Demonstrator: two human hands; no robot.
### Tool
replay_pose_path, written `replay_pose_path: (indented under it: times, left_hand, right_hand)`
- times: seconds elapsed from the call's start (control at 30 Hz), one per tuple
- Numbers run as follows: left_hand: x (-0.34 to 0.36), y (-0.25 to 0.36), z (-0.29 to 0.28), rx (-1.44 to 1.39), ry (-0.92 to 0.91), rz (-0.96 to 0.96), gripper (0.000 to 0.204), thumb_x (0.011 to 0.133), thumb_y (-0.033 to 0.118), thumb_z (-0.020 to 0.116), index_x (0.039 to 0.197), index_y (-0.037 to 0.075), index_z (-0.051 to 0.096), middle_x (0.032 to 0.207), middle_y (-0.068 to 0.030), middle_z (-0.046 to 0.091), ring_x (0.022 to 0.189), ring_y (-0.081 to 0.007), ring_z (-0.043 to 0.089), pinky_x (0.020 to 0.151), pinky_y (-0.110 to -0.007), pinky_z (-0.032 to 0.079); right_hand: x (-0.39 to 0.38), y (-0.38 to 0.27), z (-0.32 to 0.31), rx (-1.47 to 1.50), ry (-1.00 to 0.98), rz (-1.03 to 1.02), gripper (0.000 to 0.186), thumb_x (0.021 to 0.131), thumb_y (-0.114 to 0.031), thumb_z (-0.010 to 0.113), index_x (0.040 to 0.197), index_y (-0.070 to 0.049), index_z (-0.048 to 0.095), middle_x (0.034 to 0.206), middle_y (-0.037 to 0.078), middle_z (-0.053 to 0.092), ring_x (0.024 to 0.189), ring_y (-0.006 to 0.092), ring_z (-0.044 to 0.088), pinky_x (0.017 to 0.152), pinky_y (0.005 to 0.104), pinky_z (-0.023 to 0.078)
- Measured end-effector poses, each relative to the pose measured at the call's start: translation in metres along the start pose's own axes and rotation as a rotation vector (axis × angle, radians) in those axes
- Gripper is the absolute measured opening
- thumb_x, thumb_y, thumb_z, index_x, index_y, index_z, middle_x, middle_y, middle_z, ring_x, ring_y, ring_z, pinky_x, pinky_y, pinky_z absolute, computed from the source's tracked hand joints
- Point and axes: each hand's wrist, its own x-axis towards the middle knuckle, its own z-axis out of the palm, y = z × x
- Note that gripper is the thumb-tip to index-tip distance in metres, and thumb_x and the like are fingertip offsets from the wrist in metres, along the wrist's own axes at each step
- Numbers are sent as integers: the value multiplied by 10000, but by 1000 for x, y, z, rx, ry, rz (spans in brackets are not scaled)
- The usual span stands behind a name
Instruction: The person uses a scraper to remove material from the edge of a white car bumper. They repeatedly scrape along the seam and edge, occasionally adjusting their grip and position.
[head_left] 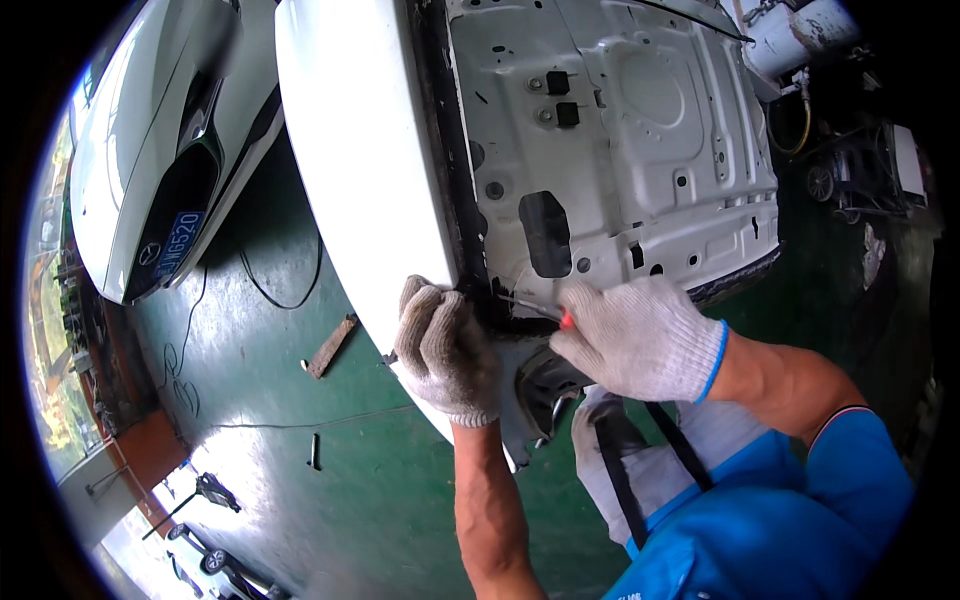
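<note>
My right hand (640, 338), in a white knitted glove with a blue cuff, is closed round a screwdriver (535, 306). A bit of its red handle shows at the fingers, and its thin metal shaft points left at the dark seam (478, 275) of a car body part. Beside the tip, my left hand (445, 350), gloved too, is curled at the lower edge of the smooth white outer panel (370, 150). Whatever its fingers pinch is hidden. To the right of the seam lies the bare inner sheet metal (620, 150), with stamped ribs, holes and two small black blocks.
A white car (150, 150) stands at the left. On the green floor (370, 500) lie a flat brown piece (330, 347), a small dark rod (315, 452) and black cables (285, 300). A wheeled cart (865, 175) and a pale cylindrical tank (805, 38) stand at the right.
</note>
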Motion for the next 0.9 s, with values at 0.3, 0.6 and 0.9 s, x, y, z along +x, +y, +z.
replay_pose_path:
  times: [0.3, 0.6, 0.9]
  left_hand:
    - [0, 1, 1, -20, 9, 9, 186, 952, -78, 643, 1107, 22, 665, 1171, -175, 648, 1192, -413, 676, 986, -482, 580]
    - [-3, 4, -1, -73, 30, -28, 218, 933, -109, 628, 1107, 20, 653, 1155, -180, 644, 1195, -424, 671, 989, -487, 577]
    - [-8, 0, -3, -67, 12, -11, 213, 948, -92, 626, 1123, 28, 641, 1175, -175, 629, 1217, -418, 659, 1005, -495, 569]
  right_hand:
    - [32, -13, 16, -43, 25, 45, 283, 1016, -287, 606, 1007, -8, 556, 604, 179, 651, 592, 377, 709, 520, 484, 556]
    - [20, -10, 19, -182, -90, 53, 316, 1002, -311, 608, 1029, 1, 567, 618, 167, 669, 616, 368, 725, 535, 497, 563]
    - [10, -7, -2, -56, -61, 31, 341, 993, -340, 636, 1033, -7, 572, 618, 164, 662, 625, 373, 725, 539, 482, 561]
